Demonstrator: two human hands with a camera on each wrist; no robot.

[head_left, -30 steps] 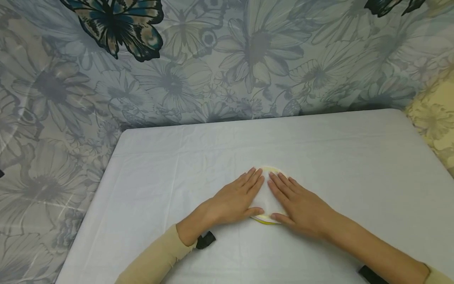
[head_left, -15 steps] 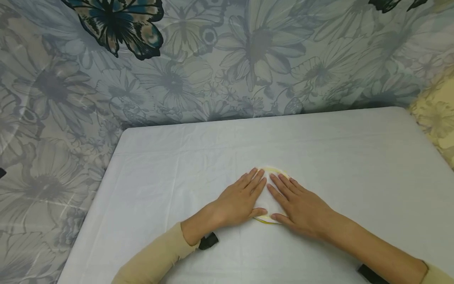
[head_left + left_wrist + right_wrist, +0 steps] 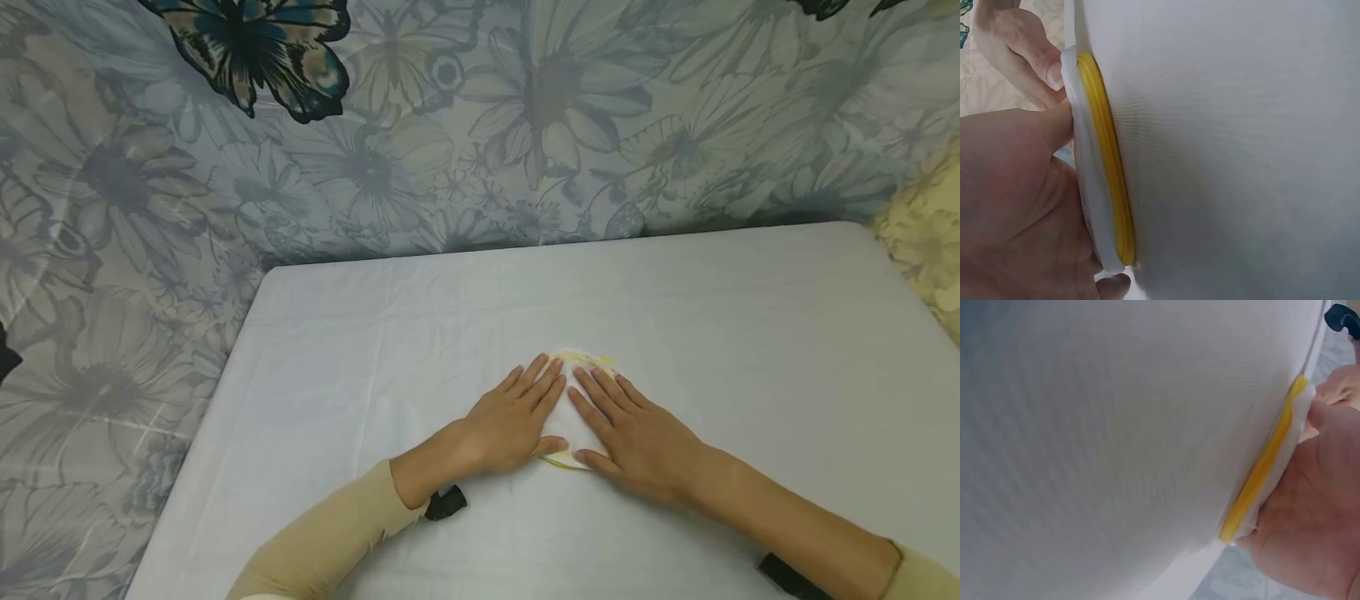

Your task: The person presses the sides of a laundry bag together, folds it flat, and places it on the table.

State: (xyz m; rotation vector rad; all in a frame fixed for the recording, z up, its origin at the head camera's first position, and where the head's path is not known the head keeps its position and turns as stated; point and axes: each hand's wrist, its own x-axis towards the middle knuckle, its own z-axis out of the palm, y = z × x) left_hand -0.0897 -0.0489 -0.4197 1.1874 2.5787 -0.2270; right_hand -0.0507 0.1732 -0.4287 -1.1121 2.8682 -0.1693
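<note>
White and yellow-edged, the round pad (image 3: pixel 573 417) is lying at the table's (image 3: pixel 750 333) middle. You are pressing your left hand (image 3: pixel 510 421) and right hand (image 3: pixel 637 433) flat on it, fingers straight, apparently keeping it flat.

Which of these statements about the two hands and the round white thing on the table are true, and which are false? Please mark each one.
1. Both hands lie flat on the round pad. True: the left hand and the right hand rest on it with straight fingers.
2. The pad has a yellow edge. True: it shows in both wrist views.
3. The left hand lifts the pad off the table. False: the pad lies on the white cloth under both hands.
4. The hands are far apart. False: their fingertips nearly meet over the pad.
5. The wall behind the table is plain white. False: it bears flowers and a dark butterfly.
</note>
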